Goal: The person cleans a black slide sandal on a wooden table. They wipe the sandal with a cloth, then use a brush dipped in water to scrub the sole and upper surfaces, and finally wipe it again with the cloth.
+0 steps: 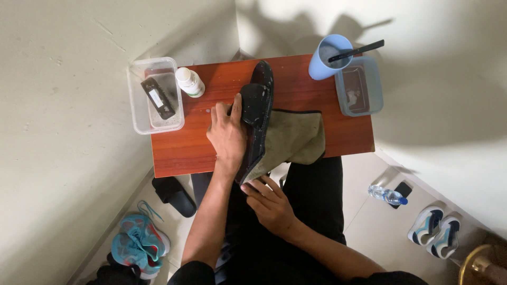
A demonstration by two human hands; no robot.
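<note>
A black shoe [257, 100] lies sole-up on a small red-brown wooden table [317, 95], its toe pointing away from me. My left hand [227, 134] grips the shoe along its left side, thumb on the sole. An olive-green cloth [293, 138] lies under and to the right of the shoe. My right hand [269, 203] holds the cloth's near corner against the shoe's heel end, just past the table's front edge.
A clear tub [138, 113] holding a black brush, and a white bottle [189, 82], sit at the table's left. A blue cup [328, 57] with a black-handled brush and a lidded blue box [360, 87] stand at the right. Shoes, a sandal and a water bottle [387, 196] lie on the floor.
</note>
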